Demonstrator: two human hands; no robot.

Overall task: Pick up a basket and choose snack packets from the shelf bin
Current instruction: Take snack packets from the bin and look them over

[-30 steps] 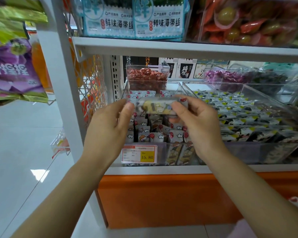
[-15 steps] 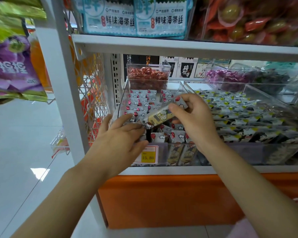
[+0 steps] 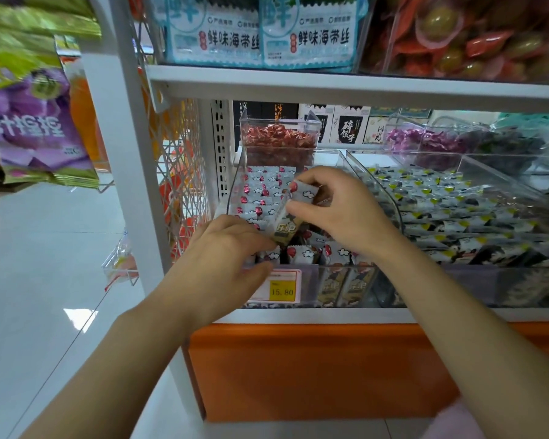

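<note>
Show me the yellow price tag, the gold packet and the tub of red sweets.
Yellow price tag point(image 3: 282, 291), head view, printed price.
Gold packet point(image 3: 285, 231), head view, printed middle.
Tub of red sweets point(image 3: 309, 120), head view, clear right corner.

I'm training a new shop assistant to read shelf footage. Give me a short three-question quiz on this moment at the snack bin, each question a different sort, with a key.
1. True or false: the right hand holds nothing.
2. Multiple choice: the yellow price tag on the front of the clear bin reads A) 15.80 B) 5.10 C) 28.00.
3. Fill in: the small bin behind the white packets holds ___ wrapped sweets.
Key: 1 false, its grip pinches a white packet; 2 A; 3 red.
</note>
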